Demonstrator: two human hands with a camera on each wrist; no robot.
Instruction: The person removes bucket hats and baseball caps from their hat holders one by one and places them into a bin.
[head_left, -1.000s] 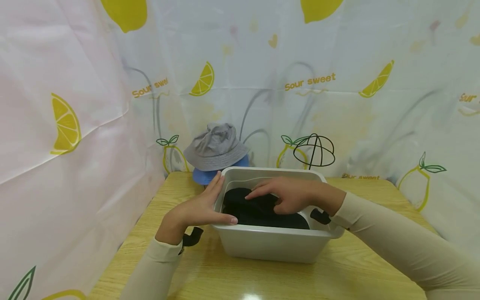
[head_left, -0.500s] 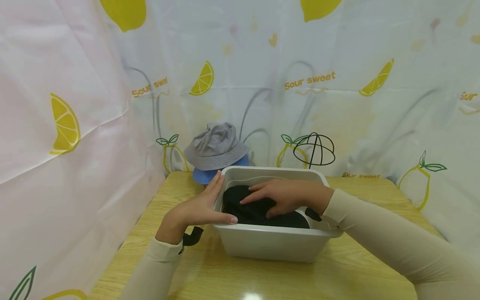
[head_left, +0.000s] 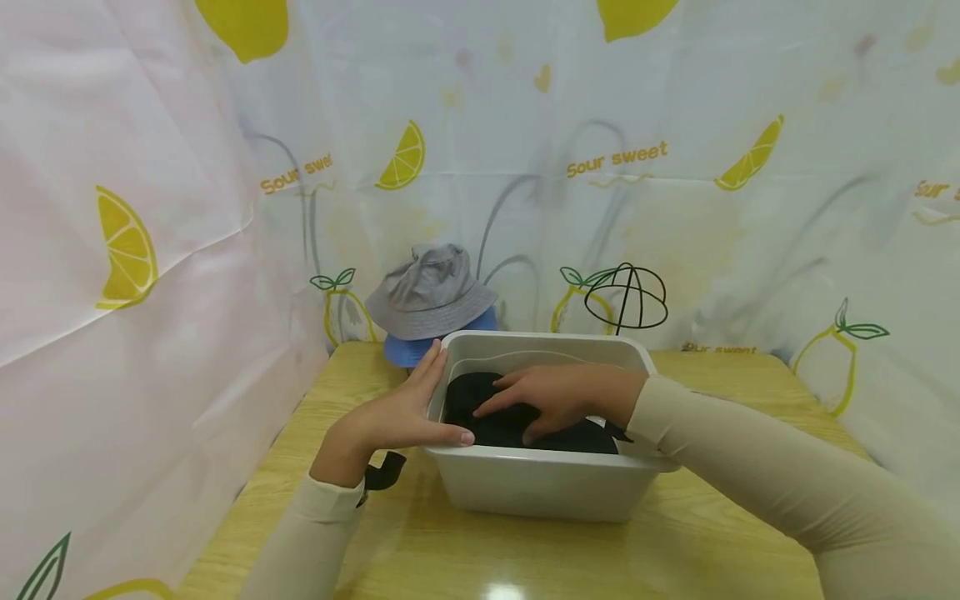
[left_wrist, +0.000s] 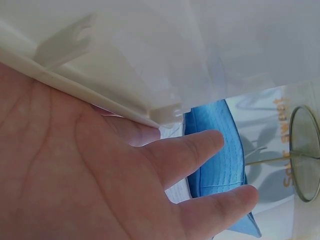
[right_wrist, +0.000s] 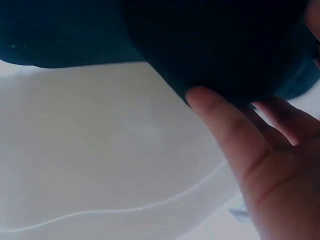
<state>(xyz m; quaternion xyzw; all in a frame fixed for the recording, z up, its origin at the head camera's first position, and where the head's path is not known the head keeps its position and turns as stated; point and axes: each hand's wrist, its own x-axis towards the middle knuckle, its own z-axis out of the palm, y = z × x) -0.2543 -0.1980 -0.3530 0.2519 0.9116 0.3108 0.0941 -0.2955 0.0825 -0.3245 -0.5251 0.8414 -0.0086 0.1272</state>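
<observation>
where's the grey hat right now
In the head view, the grey hat sits atop the blue hat, beyond the left hand and by the back-left corner of the tub.

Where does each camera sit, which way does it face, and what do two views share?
Head: worn on the head, facing forward and down at the bin and dark hat; left hand, right hand and sleeves show.
Left wrist: on the left wrist, facing past the palm at the bin's outside; left hand shows.
Right wrist: on the right wrist, facing the bin's inside; right hand shows.
Shared: head and left wrist both see the blue hat and wire stand.
</observation>
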